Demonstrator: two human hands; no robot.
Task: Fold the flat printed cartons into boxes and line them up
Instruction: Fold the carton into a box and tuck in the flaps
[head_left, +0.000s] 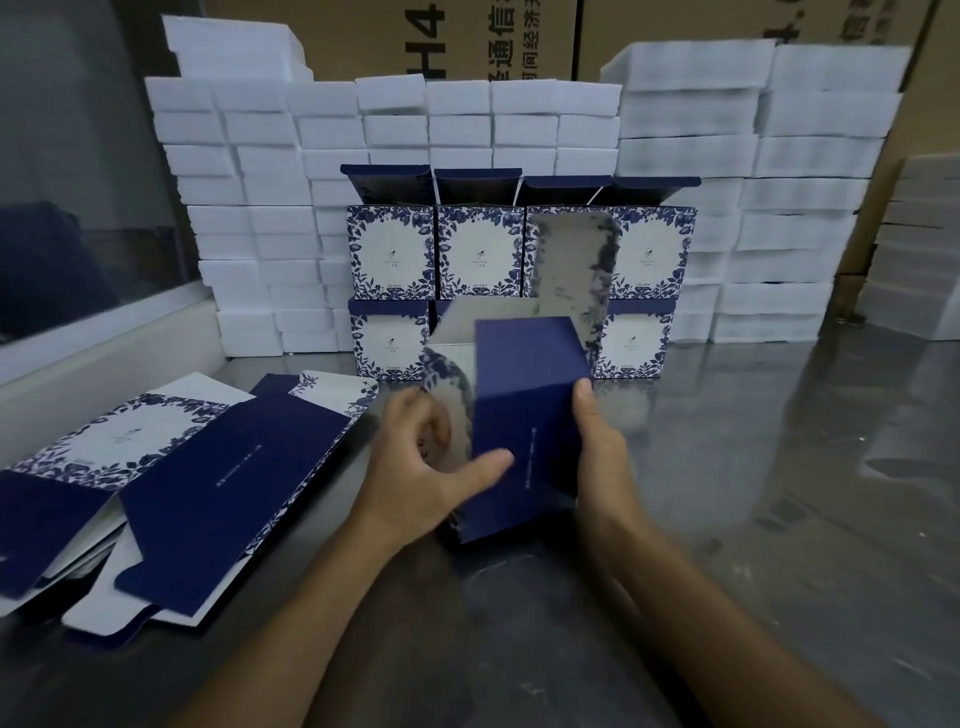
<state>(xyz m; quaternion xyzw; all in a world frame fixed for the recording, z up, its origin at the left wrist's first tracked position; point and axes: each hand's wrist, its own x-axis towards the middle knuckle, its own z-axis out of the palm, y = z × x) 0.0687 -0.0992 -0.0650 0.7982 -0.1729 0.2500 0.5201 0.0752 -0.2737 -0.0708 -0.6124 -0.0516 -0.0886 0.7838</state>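
2 hands hold your half-folded carton (524, 415) above the steel table (779, 467): your left hand (431, 467) curls round its left side, thumb on the navy panel, and your right hand (597, 441) grips the right edge. Flat cartons (208, 493) lie left; finished boxes (389, 249) stand stacked behind, before white foam blocks (249, 156).

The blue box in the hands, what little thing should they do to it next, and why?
Probably fold in the loose flap by the left hand. The blue box is already opened into shape, gripped by both the left and the right hand, but its flaps stick out blurred and unclosed, unlike the finished boxes lined up behind.
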